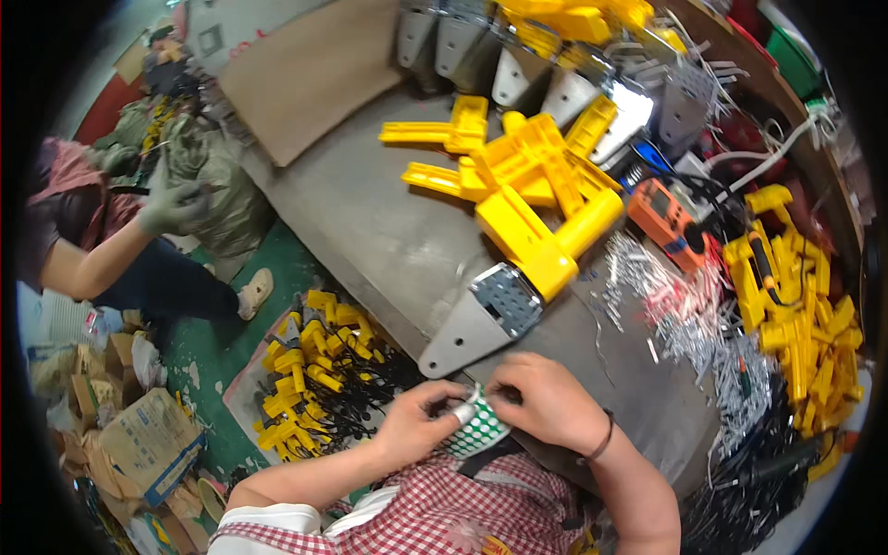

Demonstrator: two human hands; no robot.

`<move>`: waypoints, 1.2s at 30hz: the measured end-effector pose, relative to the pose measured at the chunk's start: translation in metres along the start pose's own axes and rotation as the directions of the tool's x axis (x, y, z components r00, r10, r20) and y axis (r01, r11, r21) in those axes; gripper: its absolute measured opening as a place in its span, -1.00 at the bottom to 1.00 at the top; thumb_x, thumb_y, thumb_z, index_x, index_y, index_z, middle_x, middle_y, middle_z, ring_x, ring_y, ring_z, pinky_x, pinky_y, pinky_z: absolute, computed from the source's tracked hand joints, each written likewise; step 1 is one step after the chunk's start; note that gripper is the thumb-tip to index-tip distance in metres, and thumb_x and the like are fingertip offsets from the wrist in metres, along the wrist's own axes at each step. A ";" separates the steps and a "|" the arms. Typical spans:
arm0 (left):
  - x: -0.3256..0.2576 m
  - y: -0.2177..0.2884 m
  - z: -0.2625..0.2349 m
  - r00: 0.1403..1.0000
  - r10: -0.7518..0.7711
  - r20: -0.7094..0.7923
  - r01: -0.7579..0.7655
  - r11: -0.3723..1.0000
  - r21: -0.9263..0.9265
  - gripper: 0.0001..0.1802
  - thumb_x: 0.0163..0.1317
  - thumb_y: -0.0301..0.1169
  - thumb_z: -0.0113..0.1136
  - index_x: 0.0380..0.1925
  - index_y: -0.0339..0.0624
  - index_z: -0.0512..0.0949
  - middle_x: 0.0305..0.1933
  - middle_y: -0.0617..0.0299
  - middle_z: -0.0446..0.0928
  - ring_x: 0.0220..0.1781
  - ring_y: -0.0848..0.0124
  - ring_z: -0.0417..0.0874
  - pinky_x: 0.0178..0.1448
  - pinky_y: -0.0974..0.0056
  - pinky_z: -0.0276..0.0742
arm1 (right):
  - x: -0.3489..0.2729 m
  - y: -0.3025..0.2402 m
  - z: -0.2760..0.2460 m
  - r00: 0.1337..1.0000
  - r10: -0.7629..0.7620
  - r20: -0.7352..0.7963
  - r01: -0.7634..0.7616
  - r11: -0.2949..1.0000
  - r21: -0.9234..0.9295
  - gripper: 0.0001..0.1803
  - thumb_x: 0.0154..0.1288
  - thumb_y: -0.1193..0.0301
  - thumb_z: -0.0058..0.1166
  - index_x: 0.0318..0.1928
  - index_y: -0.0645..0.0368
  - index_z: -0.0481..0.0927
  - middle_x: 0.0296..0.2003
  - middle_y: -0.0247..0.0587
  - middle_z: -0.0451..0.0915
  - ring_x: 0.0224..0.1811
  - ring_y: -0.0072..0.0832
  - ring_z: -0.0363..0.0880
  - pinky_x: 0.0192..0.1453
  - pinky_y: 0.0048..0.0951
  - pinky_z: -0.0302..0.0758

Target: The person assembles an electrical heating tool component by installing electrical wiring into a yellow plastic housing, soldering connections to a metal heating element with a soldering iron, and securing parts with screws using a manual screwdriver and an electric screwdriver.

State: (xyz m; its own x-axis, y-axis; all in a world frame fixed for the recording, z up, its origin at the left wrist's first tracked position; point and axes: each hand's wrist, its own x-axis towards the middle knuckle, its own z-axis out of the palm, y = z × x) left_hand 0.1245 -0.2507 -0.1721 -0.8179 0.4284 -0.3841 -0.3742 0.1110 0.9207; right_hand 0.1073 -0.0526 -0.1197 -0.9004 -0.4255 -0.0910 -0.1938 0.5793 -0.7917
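Observation:
Close to my body I hold a small white sheet of green round stickers (478, 433). My left hand (416, 424) pinches its left edge, with something white around the thumb tip. My right hand (548, 400) is closed at the upper right edge of the sheet, its fingertips pressed together; whether a single sticker is between them is too small to tell. Just beyond my hands, a grey tapered metal bracket (467, 331) lies on the table, joined to a yellow plastic housing (527, 242).
More yellow plastic parts (518, 153) and grey brackets (460, 44) lie at the back. An orange meter (661, 220), loose screws (740, 370) and a yellow pile (805, 324) are on the right. A crate of yellow parts with black cables (319, 370) stands left; another person (102, 231) works beyond it.

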 end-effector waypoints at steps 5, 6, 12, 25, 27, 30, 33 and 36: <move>0.012 -0.004 0.011 0.980 0.179 0.089 -0.194 0.954 0.228 -0.67 0.08 -0.34 0.14 -0.14 -0.21 0.50 -0.25 0.17 0.56 -0.22 0.47 0.54 -0.09 0.36 0.45 | -0.014 0.006 -0.005 0.998 0.048 -0.031 -0.051 0.995 -0.086 -0.85 -0.06 0.40 0.15 -0.45 0.20 0.55 -0.46 -0.10 0.48 -0.31 -0.15 0.48 -0.22 -0.26 0.42; 0.010 -0.005 0.013 0.986 0.130 0.104 -0.144 0.979 0.147 -0.68 0.09 -0.33 0.13 -0.14 -0.22 0.49 -0.26 0.18 0.56 -0.24 0.49 0.53 -0.10 0.37 0.45 | -0.016 0.003 -0.005 0.997 0.078 -0.011 -0.079 0.995 -0.069 -0.85 -0.05 0.40 0.15 -0.45 0.20 0.55 -0.46 -0.11 0.48 -0.32 -0.16 0.48 -0.22 -0.27 0.43; 0.007 0.004 0.011 0.994 0.008 0.114 -0.022 0.992 0.124 -0.71 0.20 -0.29 0.10 -0.16 -0.24 0.50 -0.31 0.24 0.54 -0.25 0.58 0.49 -0.13 0.42 0.41 | -0.012 0.000 -0.004 0.999 0.038 -0.016 -0.039 0.997 -0.065 -0.85 -0.07 0.45 0.18 -0.41 0.20 0.58 -0.48 -0.13 0.50 -0.36 -0.21 0.50 -0.25 -0.34 0.44; 0.006 0.007 0.018 0.995 -0.045 0.086 0.042 0.998 0.041 -0.70 0.08 -0.33 0.14 -0.22 -0.29 0.52 -0.37 0.27 0.55 -0.35 0.60 0.48 -0.22 0.44 0.42 | -0.019 0.003 -0.002 1.000 0.017 -0.017 -0.018 0.998 -0.067 -0.87 -0.03 0.47 0.14 -0.38 0.17 0.58 -0.43 -0.16 0.51 -0.29 -0.21 0.49 -0.17 -0.32 0.43; 0.004 0.007 0.018 0.995 -0.052 0.091 0.048 0.998 0.048 -0.72 0.08 -0.35 0.12 -0.22 -0.29 0.52 -0.36 0.26 0.55 -0.34 0.61 0.48 -0.21 0.44 0.42 | -0.020 0.003 0.000 0.999 0.028 -0.016 -0.029 0.997 -0.069 -0.87 -0.02 0.45 0.15 -0.38 0.16 0.58 -0.43 -0.15 0.51 -0.29 -0.20 0.49 -0.17 -0.31 0.43; 0.008 -0.002 0.017 0.993 -0.038 0.112 0.030 0.997 0.073 -0.72 0.05 -0.38 0.14 -0.22 -0.28 0.52 -0.36 0.26 0.55 -0.32 0.60 0.48 -0.19 0.43 0.42 | -0.021 0.003 0.003 0.998 0.030 -0.060 -0.032 0.998 -0.047 -0.86 0.02 0.43 0.14 -0.38 0.21 0.55 -0.43 -0.11 0.46 -0.26 -0.15 0.44 -0.15 -0.27 0.39; 0.012 -0.009 0.017 0.996 0.092 0.012 -0.092 0.988 0.125 -0.73 0.03 -0.39 0.17 -0.24 -0.26 0.54 -0.31 0.18 0.57 -0.25 0.53 0.52 -0.12 0.40 0.43 | -0.017 0.005 0.009 0.991 0.019 -0.135 -0.036 0.991 -0.126 -0.84 -0.01 0.42 0.16 -0.38 0.19 0.55 -0.41 -0.12 0.48 -0.28 -0.16 0.46 -0.18 -0.29 0.40; 0.003 0.001 0.013 0.992 0.123 -0.018 -0.117 0.972 0.202 -0.77 0.06 -0.44 0.16 -0.26 -0.28 0.54 -0.30 0.16 0.57 -0.24 0.49 0.54 -0.11 0.40 0.43 | -0.015 -0.002 0.012 0.984 -0.015 -0.177 -0.001 0.996 -0.089 -0.84 0.00 0.43 0.15 -0.37 0.20 0.53 -0.41 -0.12 0.47 -0.27 -0.15 0.46 -0.14 -0.28 0.39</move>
State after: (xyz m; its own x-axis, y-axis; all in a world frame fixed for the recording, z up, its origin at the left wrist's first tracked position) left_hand 0.1272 -0.2372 -0.1716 -0.8652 0.4229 -0.2692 -0.1801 0.2389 0.9542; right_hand 0.1260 -0.0558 -0.1244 -0.9521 -0.3045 0.0293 -0.2271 0.6396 -0.7344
